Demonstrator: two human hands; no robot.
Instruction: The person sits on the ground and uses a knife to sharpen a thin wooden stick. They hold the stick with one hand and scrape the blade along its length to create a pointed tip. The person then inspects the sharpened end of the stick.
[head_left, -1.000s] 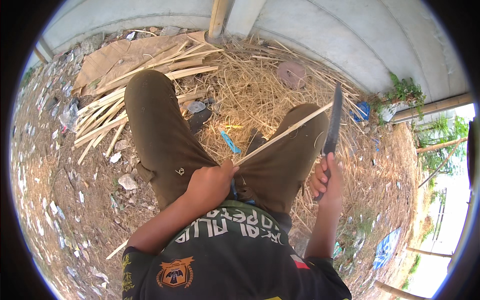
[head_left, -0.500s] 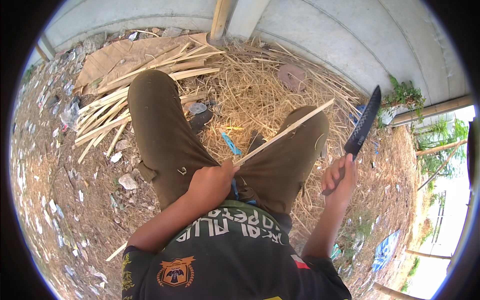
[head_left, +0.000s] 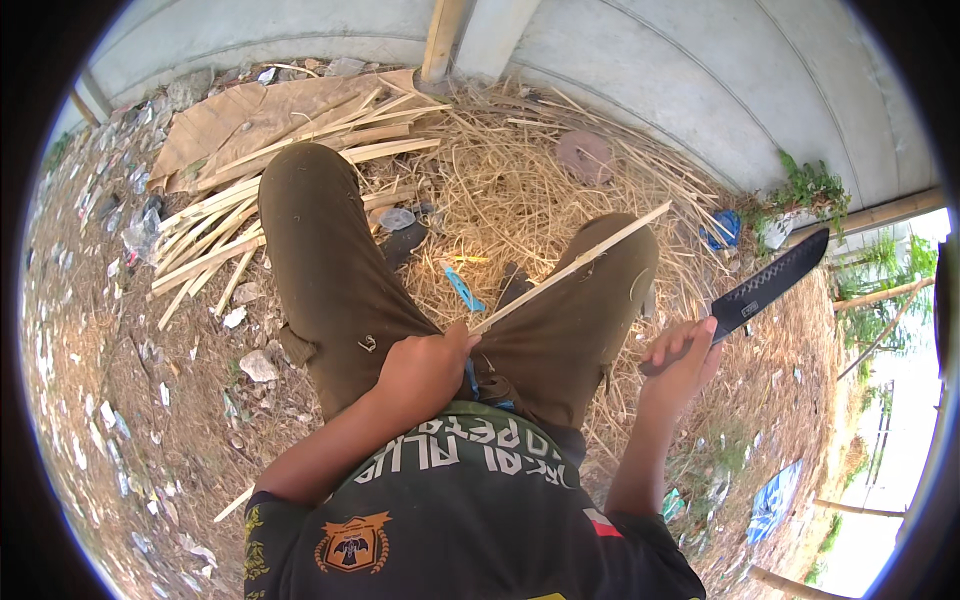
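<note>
Black-bladed knife (head_left: 772, 283) was out to the right, tip angled up and away, with the right hand (head_left: 688, 358) wrapped snug round its handle. Left hand (head_left: 425, 370) was closed tight on the lower end of a pale strip (head_left: 575, 268) down by the lap, the rest slanting up over the right trouser leg (head_left: 590, 320). More loose strips (head_left: 205, 248) lay beyond the left knee, near some cardboard (head_left: 215, 125).

The left hand (head_left: 427, 368) lies close in, fingers (head_left: 463, 342) seemingly curled under; the right hand (head_left: 685, 358) is clenched farther out.
</note>
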